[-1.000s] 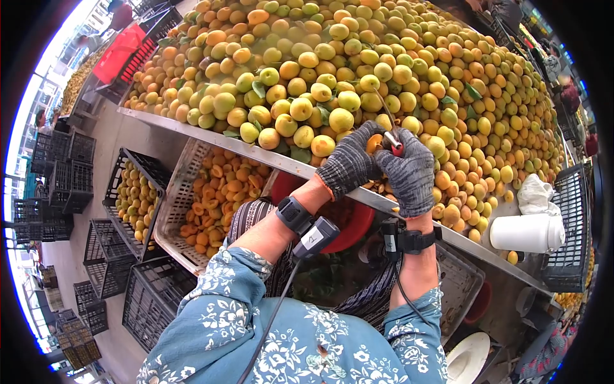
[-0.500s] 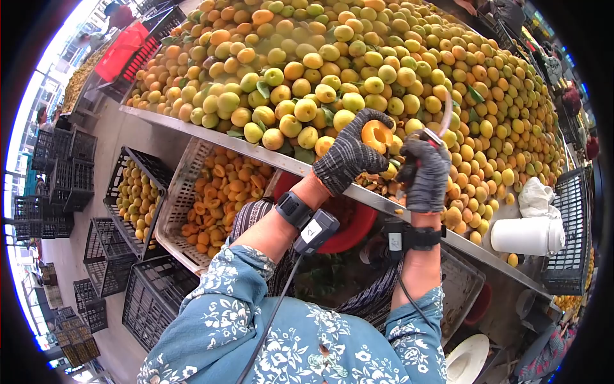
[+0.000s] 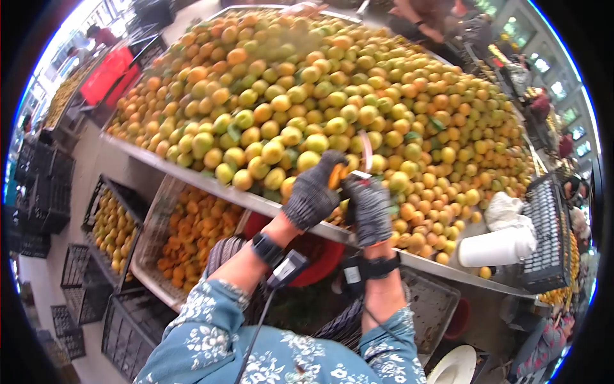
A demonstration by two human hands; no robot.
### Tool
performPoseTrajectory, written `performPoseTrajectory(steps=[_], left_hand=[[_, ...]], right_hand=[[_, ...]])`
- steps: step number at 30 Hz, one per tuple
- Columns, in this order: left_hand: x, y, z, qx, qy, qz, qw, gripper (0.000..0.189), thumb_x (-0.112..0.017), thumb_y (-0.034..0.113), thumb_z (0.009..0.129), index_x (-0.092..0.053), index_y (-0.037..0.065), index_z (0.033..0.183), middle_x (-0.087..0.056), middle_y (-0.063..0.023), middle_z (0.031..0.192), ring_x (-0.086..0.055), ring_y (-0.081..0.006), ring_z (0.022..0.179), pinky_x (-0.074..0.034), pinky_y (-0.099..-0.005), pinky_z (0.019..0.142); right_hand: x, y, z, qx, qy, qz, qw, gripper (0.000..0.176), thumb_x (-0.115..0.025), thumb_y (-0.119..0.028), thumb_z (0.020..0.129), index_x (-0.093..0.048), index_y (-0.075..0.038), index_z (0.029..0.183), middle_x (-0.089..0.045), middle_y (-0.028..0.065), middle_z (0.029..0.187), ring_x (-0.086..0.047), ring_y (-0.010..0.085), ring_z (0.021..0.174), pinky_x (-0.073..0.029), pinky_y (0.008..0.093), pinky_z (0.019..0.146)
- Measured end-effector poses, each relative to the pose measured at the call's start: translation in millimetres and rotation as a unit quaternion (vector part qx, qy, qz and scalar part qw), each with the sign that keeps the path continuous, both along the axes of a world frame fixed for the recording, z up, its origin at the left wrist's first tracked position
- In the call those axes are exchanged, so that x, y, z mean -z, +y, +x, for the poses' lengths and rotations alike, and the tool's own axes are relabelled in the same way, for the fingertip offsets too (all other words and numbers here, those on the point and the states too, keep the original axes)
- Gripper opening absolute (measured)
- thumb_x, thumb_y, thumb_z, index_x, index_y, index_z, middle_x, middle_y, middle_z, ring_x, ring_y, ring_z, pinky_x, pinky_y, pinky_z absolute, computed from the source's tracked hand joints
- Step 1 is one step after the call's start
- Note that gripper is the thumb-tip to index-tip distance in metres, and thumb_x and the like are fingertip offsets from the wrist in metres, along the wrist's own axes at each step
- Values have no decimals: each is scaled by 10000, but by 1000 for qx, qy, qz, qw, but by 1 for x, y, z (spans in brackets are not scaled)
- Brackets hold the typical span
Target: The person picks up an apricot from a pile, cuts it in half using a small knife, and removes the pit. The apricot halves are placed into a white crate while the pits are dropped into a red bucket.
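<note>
My left hand [image 3: 313,192], in a dark grey knitted glove, is closed around an apricot half [image 3: 336,175]. Only a bright orange strip of the fruit shows beside the fingers. Close by on the right, my gloved right hand [image 3: 369,206] grips a knife [image 3: 366,153]. Its slim curved blade points up and away from me; the handle is mostly hidden in the fist. Both hands are over the near metal edge of a table heaped with yellow-green and orange apricots [image 3: 272,152].
Below the table edge, a pale crate [image 3: 148,246] contains apricot halves, beside a black crate [image 3: 131,205] of whole apricots. A red basin [image 3: 323,259] sits under my wrists. To the right are a white lidded container [image 3: 492,248] and a black crate [image 3: 547,230]. Other people work beyond.
My left hand has turned the apricot half, so its hollow cut face no longer shows. The hands have come closer together, and the whole view has shifted.
</note>
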State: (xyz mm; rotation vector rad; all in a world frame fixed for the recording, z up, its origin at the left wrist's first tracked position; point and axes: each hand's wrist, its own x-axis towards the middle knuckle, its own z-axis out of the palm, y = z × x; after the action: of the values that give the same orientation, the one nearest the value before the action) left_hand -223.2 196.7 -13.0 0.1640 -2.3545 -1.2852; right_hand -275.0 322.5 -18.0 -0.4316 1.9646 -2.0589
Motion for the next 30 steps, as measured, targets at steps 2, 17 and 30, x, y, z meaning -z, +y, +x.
performPoseTrajectory(steps=[2, 17, 30], left_hand=[[7, 4, 0, 8, 23, -44, 999, 514, -608, -12, 648, -513, 86, 1143, -620, -196, 961, -606, -396, 959, -500, -456, 759], [-7, -36, 4, 110, 75, 367, 921, 540, -694, -33, 638, -538, 80, 1142, -567, -24, 1001, -580, -132, 826, -508, -238, 733], [-22, -42, 25, 129, 20, 523, 843, 515, -678, 40, 687, -499, 58, 1170, -569, -56, 754, -536, -146, 559, -436, -242, 496]], right_hand=[[-16, 3, 5, -2, -102, 18, 995, 174, -614, -211, 863, -651, -48, 814, -600, 12, 653, -511, 108, 444, -383, 244, 401], [-17, 9, 15, -16, 0, 59, 998, 100, -646, -158, 759, -640, -59, 770, -554, -30, 618, -534, 78, 552, -410, 236, 513], [-8, 7, 23, -48, -144, -119, 981, 118, -688, -139, 767, -643, -45, 823, -574, 0, 600, -486, 81, 396, -385, 207, 359]])
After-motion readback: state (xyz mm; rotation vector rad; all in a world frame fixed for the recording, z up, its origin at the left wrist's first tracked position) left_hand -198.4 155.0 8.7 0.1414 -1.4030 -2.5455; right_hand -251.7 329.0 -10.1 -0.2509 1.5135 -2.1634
